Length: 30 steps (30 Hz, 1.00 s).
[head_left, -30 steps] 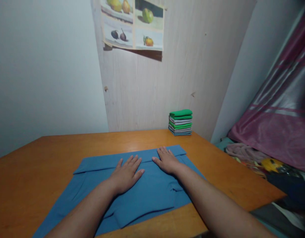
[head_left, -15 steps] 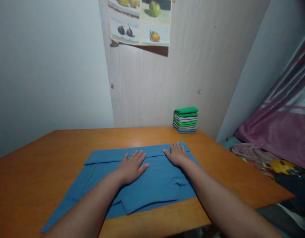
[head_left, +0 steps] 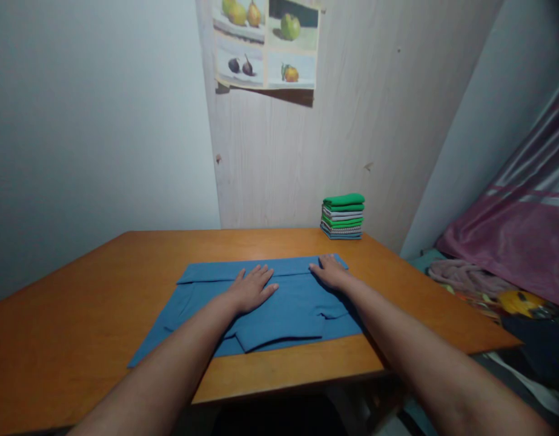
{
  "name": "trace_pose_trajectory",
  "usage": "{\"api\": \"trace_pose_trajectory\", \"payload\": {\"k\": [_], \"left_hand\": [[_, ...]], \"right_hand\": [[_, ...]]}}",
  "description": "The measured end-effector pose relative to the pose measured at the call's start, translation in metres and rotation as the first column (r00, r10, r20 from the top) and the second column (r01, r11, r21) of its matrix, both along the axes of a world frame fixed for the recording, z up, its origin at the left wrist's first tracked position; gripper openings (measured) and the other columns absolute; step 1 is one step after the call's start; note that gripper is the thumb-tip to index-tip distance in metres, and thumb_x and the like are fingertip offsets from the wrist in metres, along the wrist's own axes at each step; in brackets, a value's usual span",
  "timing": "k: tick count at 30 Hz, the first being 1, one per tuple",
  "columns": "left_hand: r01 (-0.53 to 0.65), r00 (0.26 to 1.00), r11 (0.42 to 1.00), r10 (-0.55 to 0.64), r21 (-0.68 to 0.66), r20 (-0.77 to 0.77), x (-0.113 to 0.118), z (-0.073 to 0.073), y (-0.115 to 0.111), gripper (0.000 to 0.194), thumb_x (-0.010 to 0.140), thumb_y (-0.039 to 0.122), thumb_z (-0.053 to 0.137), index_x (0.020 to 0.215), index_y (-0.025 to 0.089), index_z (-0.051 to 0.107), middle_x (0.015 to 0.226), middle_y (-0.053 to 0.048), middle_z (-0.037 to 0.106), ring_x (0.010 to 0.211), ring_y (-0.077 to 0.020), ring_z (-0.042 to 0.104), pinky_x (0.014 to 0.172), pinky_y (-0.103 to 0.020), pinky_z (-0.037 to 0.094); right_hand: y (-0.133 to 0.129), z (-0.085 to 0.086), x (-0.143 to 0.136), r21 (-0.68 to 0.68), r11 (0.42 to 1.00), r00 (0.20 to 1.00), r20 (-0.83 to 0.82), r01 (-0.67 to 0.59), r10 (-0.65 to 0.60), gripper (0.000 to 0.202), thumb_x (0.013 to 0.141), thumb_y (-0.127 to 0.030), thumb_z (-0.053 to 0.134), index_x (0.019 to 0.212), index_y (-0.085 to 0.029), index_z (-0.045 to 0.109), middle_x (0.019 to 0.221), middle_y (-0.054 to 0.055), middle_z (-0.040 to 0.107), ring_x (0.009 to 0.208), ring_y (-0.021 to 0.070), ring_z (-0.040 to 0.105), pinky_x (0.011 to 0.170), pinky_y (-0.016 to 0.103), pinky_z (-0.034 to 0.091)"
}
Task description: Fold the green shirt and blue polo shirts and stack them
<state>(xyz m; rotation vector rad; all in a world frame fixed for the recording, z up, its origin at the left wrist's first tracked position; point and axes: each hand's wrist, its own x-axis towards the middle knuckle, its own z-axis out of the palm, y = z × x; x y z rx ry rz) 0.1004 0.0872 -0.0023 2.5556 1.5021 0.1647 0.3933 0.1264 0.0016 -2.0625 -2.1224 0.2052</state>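
A blue garment (head_left: 283, 306) lies spread on the table with a folded band along its far edge and a folded flap near its front. Its exact kind cannot be told. My left hand (head_left: 253, 290) rests flat near the middle, its fingers apart and pointing away from me. Close to the far right corner, my right hand (head_left: 332, 272) presses on the band, thumb held away from the fingers. Neither hand grips the cloth. My left forearm hides part of the garment's front left, and my right forearm covers some of its right edge.
A neat stack of folded cloths (head_left: 343, 218), green, grey and blue, stands at the back right of the wooden table (head_left: 70, 327). A fruit picture (head_left: 266, 45) hangs on the wall. To the right are a pink curtain (head_left: 510, 242) and a heap of fabric (head_left: 465, 277).
The view has shifted back a little, showing more of the table's front edge. Both hands stay on the blue garment, and the fingers of my right hand look slightly more bent.
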Motion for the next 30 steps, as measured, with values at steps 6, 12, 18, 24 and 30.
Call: {"api": "trace_pose_trajectory", "payload": {"k": [6,12,18,24,30], "left_hand": [[-0.03,0.999,0.999,0.029,0.029,0.03,-0.011,0.012,-0.002,0.076,0.095,0.069,0.027,0.151,0.019,0.04,0.161,-0.015,0.032,0.149,-0.0333,0.027,0.117,-0.056,0.023],[0.019,0.98,0.994,-0.04,0.108,0.197,-0.042,0.03,-0.034,0.062,0.094,0.058,0.042,0.137,0.014,0.055,0.142,-0.015,0.058,0.13,-0.0283,0.054,0.11,-0.041,0.039],[-0.058,0.956,0.989,0.016,0.134,0.294,-0.075,0.041,-0.081,0.04,0.092,0.05,0.047,0.111,0.02,0.065,0.113,-0.01,0.07,0.105,-0.0257,0.063,0.094,-0.04,0.048],[-0.047,0.968,0.997,0.03,0.06,0.249,-0.1,0.045,-0.124,0.027,0.09,0.043,0.051,0.095,0.022,0.066,0.094,-0.004,0.068,0.088,-0.0219,0.063,0.079,-0.033,0.048],[-0.068,0.98,0.997,0.058,0.042,0.191,-0.116,0.045,-0.149,0.026,0.086,0.041,0.055,0.102,0.022,0.066,0.1,-0.004,0.067,0.092,-0.0227,0.061,0.082,-0.034,0.047]], "right_hand": [[-0.029,0.011,0.026,0.065,0.997,0.999,-0.019,-0.05,0.051,0.066,0.099,-0.051,0.037,0.146,-0.007,0.047,0.154,0.018,0.042,0.146,0.0297,0.033,0.118,0.038,0.024],[-0.07,0.015,0.047,0.146,0.984,0.991,-0.067,-0.103,0.114,0.06,0.096,-0.048,0.041,0.145,-0.013,0.052,0.151,0.012,0.049,0.141,0.0266,0.043,0.117,0.039,0.03],[-0.11,0.017,0.059,0.197,0.963,0.971,-0.115,-0.186,0.211,0.054,0.092,-0.048,0.049,0.135,-0.017,0.061,0.14,0.011,0.06,0.129,0.0268,0.054,0.11,0.038,0.038],[-0.146,0.023,0.069,0.158,0.934,0.941,-0.058,-0.321,0.333,0.038,0.087,-0.04,0.054,0.114,-0.018,0.068,0.114,0.011,0.07,0.103,0.0244,0.064,0.092,0.034,0.048],[-0.166,0.022,0.077,0.101,0.928,0.933,0.061,-0.36,0.355,0.045,0.081,-0.03,0.056,0.124,-0.02,0.063,0.127,0.013,0.064,0.115,0.026,0.058,0.1,0.037,0.043]]}}
